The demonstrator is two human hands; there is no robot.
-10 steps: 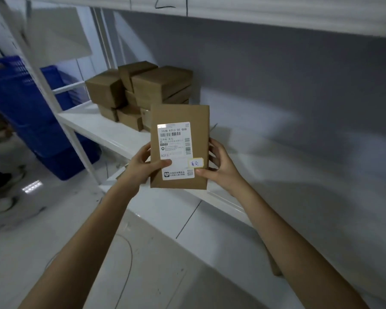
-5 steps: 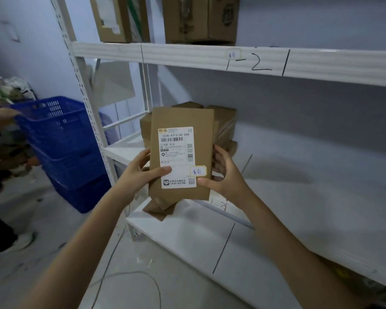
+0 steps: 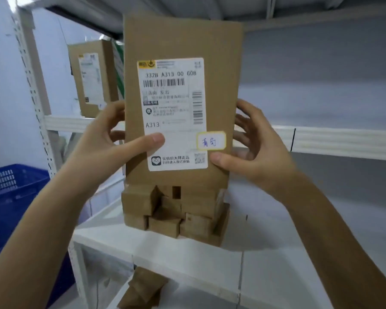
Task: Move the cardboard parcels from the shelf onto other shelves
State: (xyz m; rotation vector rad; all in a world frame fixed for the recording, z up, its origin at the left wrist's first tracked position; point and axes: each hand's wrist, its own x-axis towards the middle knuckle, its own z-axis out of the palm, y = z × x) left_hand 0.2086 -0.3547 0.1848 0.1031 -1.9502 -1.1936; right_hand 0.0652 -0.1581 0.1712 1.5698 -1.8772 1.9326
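A flat brown cardboard parcel (image 3: 181, 39) with a white shipping label and a small yellow-edged sticker stands upright in front of me, held from both sides. My left hand (image 3: 103, 143) grips its left edge with the thumb on the label. My right hand (image 3: 252, 150) grips the right edge, thumb on the lower right corner. Behind and below it, a stack of small cardboard parcels (image 3: 176, 212) rests on the white middle shelf (image 3: 187, 253). The parcel hides the top of that stack.
The upper shelf (image 3: 343, 141) runs across at hand height and carries a taller labelled box (image 3: 91, 79) at the left. Blue plastic crates (image 3: 11, 197) stand at the far left beside the perforated upright (image 3: 34, 92). More cardboard (image 3: 143, 288) lies on the lower shelf.
Both hands have raised the parcel from the middle shelf's level up to the upper shelf's height. My view has tilted up and come closer to the rack.
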